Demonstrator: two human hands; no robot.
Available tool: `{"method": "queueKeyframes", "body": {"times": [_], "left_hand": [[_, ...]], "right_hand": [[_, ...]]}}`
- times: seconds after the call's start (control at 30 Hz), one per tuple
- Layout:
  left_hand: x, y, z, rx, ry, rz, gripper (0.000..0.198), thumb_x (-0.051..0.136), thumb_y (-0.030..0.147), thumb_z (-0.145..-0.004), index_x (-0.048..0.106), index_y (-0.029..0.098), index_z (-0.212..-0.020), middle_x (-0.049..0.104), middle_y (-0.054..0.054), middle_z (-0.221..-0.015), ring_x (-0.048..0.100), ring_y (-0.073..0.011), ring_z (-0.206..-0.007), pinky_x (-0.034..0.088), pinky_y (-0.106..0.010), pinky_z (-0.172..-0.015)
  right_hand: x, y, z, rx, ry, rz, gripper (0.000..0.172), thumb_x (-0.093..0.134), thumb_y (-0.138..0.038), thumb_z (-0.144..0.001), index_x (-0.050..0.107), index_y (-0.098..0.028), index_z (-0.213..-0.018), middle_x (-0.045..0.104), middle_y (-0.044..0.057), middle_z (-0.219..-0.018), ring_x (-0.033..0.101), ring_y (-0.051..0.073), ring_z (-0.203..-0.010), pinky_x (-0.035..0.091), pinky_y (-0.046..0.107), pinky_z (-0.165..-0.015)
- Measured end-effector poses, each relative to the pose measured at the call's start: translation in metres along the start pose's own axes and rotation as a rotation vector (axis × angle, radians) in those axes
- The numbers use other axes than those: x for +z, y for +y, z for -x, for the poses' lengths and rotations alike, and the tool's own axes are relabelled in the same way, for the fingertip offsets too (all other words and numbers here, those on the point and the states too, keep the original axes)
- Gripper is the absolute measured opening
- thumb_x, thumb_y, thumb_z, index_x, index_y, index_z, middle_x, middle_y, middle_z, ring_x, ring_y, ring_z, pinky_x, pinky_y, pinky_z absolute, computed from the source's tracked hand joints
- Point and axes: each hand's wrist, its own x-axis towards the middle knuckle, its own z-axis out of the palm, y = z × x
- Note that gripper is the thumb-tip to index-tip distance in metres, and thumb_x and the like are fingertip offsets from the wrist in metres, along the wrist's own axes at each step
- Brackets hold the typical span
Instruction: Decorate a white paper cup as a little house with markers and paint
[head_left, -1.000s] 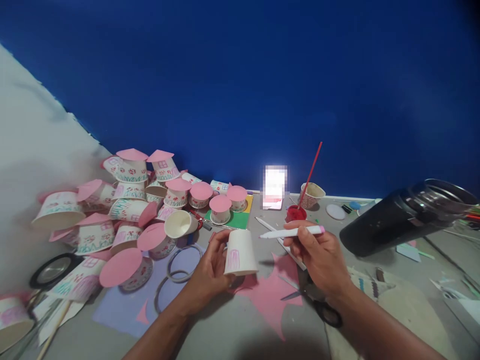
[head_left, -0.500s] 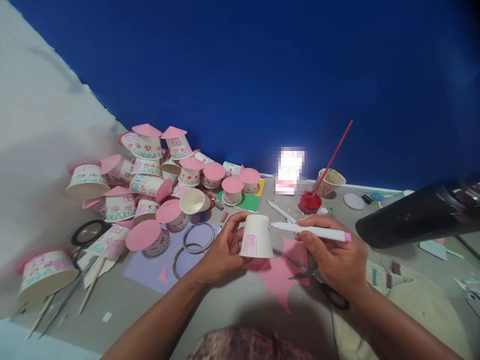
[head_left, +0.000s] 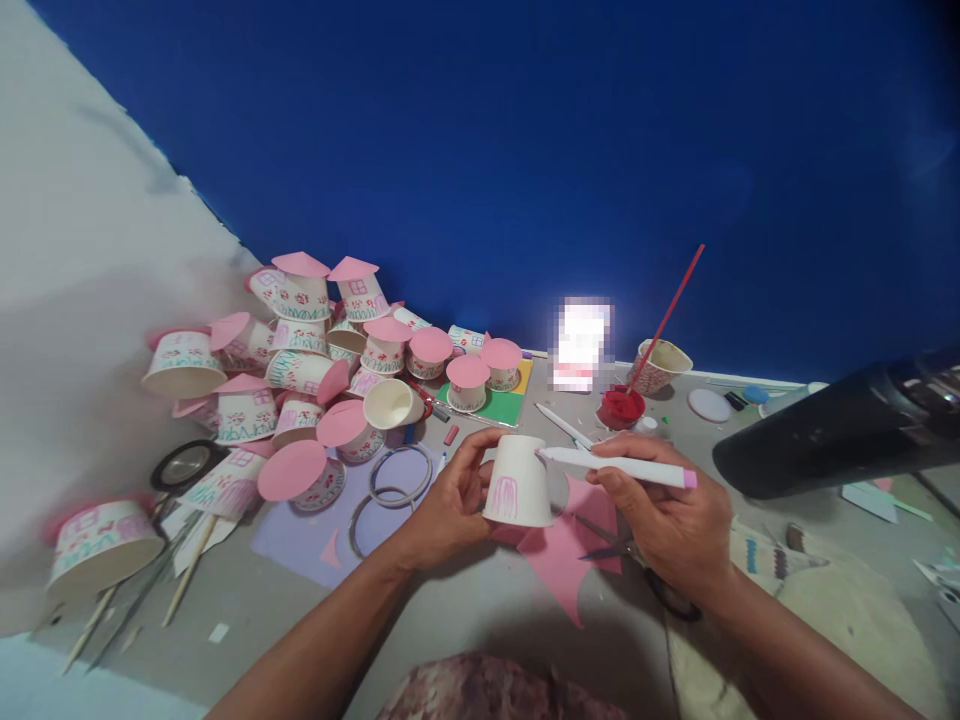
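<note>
My left hand [head_left: 459, 500] grips a white paper cup [head_left: 526, 478] from its left side. The cup is upside down, with an arched door shape in pinkish purple on the side facing me. A white marker with a pink end [head_left: 637, 467] is held in my right hand [head_left: 667, 510], its tip at the cup's upper right edge. Beneath the hands lie cut pink paper [head_left: 559, 570] and a pair of scissors [head_left: 671, 595], partly covered by my right hand.
Decorated paper cups with pink cone roofs [head_left: 300, 265] are heaped at the left. Tape rings [head_left: 401, 475] lie on purple paper [head_left: 285, 545]. A red paint pot [head_left: 622, 408], a blurred bright screen [head_left: 581, 345] and a black bottle [head_left: 795, 440] stand behind and to the right.
The marker tip has come to the cup's upper right edge, and the cup has tilted slightly. The whole view has shifted a little.
</note>
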Motion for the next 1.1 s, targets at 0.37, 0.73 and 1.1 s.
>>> {"method": "queueKeyframes", "body": {"times": [0.37,0.73,1.1], "left_hand": [[0.0002,-0.0007,0.0008,-0.007,-0.027,-0.009,0.08,0.097,0.02,-0.071,0.056,0.034,-0.138,0.067,-0.009,-0.136,0.071,-0.0249,-0.114,0.056,-0.036,-0.095],[-0.0025,-0.0037,0.0018,-0.011,-0.011,0.015,0.084,0.098,0.017,-0.068,0.058,0.035,-0.14,0.059,-0.009,-0.145,0.069,-0.0236,-0.114,0.055,-0.033,-0.094],[-0.0012,-0.003,0.0017,-0.013,-0.013,0.028,0.084,0.098,0.016,-0.068,0.059,0.035,-0.14,0.06,-0.008,-0.144,0.07,-0.0226,-0.114,0.054,-0.032,-0.095]], "right_hand": [[-0.0003,0.0002,-0.0004,-0.052,0.003,0.007,0.011,0.072,-0.033,-0.099,0.08,-0.026,-0.098,0.083,0.003,-0.085,0.079,0.019,-0.068,0.063,0.027,-0.063],[0.0011,-0.0027,-0.0018,-0.07,-0.007,0.038,0.011,0.071,-0.031,-0.098,0.079,-0.025,-0.097,0.084,0.003,-0.087,0.078,0.018,-0.068,0.063,0.027,-0.064],[0.0007,-0.0036,-0.0031,-0.127,-0.016,0.013,0.007,0.071,-0.021,-0.097,0.077,-0.025,-0.1,0.083,0.0,-0.088,0.078,0.016,-0.071,0.062,0.022,-0.066]]}}
